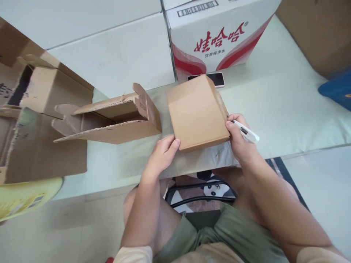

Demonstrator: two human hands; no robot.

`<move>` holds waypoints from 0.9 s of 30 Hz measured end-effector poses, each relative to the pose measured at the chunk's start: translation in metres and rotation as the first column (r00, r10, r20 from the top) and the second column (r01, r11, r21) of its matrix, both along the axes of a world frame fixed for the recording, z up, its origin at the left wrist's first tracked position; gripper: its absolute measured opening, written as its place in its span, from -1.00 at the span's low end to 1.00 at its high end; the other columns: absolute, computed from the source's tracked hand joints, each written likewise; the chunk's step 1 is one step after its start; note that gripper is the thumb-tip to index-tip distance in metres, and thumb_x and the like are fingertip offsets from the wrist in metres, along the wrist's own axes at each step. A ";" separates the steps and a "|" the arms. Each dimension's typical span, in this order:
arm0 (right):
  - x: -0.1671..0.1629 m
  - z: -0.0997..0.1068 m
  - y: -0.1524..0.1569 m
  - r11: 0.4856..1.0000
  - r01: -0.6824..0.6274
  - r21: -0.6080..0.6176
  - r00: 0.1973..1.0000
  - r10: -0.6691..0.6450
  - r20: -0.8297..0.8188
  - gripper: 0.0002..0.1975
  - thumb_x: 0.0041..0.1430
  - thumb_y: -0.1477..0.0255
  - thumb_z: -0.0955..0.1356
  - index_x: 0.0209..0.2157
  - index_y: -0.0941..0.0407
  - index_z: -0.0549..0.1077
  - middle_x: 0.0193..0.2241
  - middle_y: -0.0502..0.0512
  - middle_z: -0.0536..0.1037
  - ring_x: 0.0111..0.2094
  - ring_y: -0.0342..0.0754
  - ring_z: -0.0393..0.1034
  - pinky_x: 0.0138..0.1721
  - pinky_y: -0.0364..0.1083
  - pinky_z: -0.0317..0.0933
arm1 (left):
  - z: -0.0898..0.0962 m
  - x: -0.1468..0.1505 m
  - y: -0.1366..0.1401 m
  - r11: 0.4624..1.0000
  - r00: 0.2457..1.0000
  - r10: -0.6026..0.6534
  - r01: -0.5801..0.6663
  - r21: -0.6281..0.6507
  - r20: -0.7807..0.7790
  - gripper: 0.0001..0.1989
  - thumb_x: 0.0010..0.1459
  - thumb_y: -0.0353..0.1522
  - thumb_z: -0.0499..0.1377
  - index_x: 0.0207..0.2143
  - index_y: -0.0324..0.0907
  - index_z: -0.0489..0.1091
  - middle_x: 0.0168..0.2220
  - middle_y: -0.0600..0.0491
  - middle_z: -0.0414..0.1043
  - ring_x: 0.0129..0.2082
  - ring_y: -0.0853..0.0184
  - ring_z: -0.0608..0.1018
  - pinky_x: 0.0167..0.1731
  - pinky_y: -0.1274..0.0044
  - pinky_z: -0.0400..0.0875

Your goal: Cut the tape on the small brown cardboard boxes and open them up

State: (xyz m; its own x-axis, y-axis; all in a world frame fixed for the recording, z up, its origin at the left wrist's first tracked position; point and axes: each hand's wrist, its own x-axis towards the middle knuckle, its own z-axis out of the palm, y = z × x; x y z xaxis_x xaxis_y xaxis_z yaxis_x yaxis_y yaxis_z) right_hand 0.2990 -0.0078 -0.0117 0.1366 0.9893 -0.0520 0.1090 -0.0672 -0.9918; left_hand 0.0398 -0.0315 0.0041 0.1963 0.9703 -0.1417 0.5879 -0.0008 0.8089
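A small brown cardboard box (199,113) is in front of me, tilted, its plain side facing up. My left hand (164,151) grips its lower left corner, with the thumb on the top face. On the other side, my right hand (239,138) is closed with its fingertips on the right edge of this box. A white utility knife (250,135) is held in that same hand, and its handle points out to the right. Whether its blade is out cannot be seen. Left of the box lies an open cardboard carton (123,132) with torn, ragged flaps.
A phone (218,79) lies behind the small box, partly covered by it. Large white cartons (115,54) and a red-and-white carton (189,49) stand at the back. More opened cardboard (49,146) is at the left, above a yellow object (33,195). Something blue (336,89) is at the right.
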 end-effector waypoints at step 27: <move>-0.003 0.000 0.000 1.000 0.022 0.008 1.000 -0.022 -0.006 -0.78 0.25 0.18 0.35 -0.24 -0.02 0.28 -0.50 -0.09 0.21 -0.52 -0.10 0.11 -0.51 -0.08 -0.01 | -0.001 0.001 0.000 1.000 1.000 0.015 -0.015 0.000 -0.006 -0.57 0.37 -0.04 -0.06 -0.45 -0.11 0.26 -0.38 -0.01 0.45 -0.29 0.20 0.51 -0.13 0.34 0.45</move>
